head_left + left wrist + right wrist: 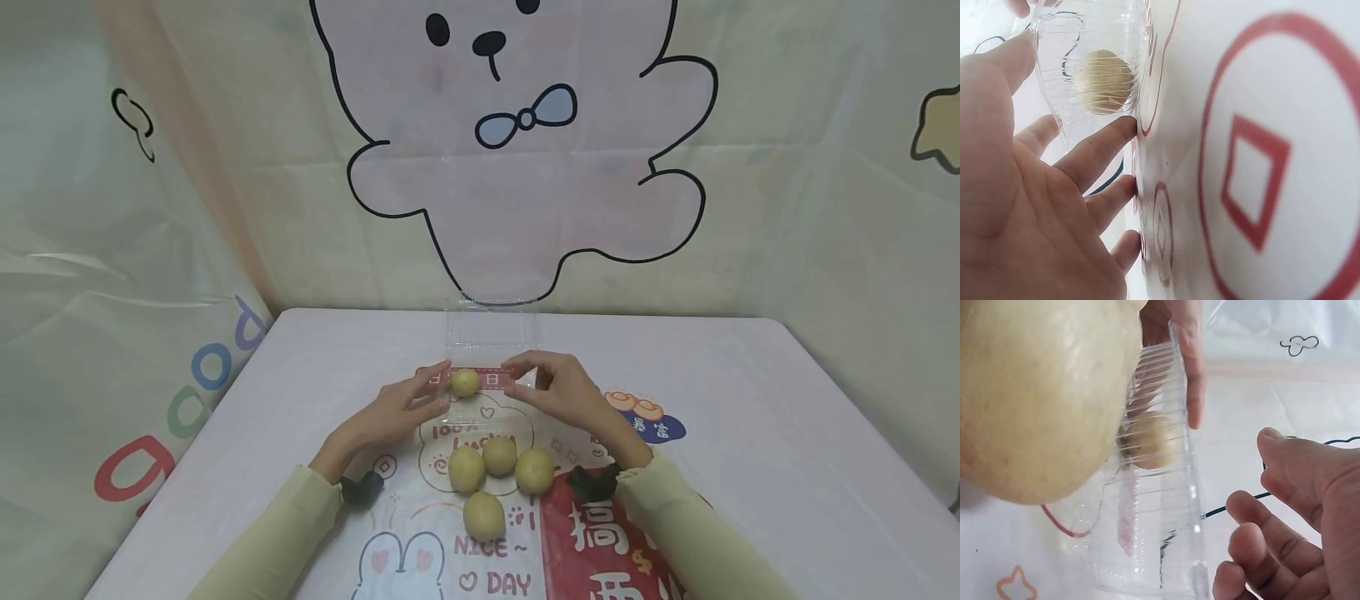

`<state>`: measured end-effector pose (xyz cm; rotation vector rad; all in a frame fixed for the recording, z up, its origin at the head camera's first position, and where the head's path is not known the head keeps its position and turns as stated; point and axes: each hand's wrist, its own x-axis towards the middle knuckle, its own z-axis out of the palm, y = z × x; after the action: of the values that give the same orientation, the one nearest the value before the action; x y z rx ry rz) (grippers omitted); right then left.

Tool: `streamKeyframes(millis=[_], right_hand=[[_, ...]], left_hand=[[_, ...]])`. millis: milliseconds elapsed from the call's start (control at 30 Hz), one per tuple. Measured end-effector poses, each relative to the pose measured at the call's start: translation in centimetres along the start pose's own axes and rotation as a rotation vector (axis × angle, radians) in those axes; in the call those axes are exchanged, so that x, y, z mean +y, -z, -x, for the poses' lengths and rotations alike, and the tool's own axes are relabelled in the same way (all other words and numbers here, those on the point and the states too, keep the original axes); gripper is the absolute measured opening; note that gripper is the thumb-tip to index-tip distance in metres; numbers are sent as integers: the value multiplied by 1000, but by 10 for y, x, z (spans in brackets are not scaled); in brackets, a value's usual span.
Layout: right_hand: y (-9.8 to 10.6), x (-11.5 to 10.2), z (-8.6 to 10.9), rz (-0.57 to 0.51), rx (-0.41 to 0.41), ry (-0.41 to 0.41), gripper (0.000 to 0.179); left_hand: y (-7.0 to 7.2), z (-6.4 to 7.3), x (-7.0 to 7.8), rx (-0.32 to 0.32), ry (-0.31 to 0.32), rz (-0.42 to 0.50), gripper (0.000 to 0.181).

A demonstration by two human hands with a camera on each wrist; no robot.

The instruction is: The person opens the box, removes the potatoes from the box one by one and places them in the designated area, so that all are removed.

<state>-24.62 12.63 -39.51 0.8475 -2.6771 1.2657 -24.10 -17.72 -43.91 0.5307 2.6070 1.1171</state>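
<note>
A clear plastic box [1192,512] stands on the table with its lid [492,329] raised at the back. One round yellow fruit [465,382] sits inside, towards the box's left side. My left hand [401,404] is at the left wall, fingers spread and fairly straight, one fingertip right at the rim in the left wrist view. On the other side, my right hand [558,387] is by the right edge with loosely bent fingers; the right wrist view shows it apart from the wall, holding nothing. Several more yellow fruits [483,517] lie in front of the box.
The white table [750,417] has a printed cover with red lettering and a rabbit drawing. Behind it hangs a cloth [600,192] with a cartoon bear. Dark wrist mounts [362,489] sit at both cuffs, close beside the loose fruits.
</note>
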Motion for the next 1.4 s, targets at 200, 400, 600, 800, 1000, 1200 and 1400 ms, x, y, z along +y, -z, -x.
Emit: streamKeyframes(millis=[200,400,600,800,1000,1200,1400], right_hand=[[-3,2,-3,9,-11,-32,30],[-5,1,-8,3,-22,-21,30],[-6,2,-17,32,-17,44,28],[-7,2,-27,56,-43,50,28],[-11,1,-37,72,-73,51,28],[-17,1,-44,56,-115,38,29],[-20,2,-47,60,-139,8,29]], left_hand=[[0,0,0,0,2,2,71],[0,0,-1,3,-1,-3,71],[-1,0,-2,4,3,3,71],[0,0,-2,4,5,8,71],[0,-1,-3,3,-7,-3,73],[0,-1,-4,4,-5,1,74],[-1,-2,-4,4,11,11,73]])
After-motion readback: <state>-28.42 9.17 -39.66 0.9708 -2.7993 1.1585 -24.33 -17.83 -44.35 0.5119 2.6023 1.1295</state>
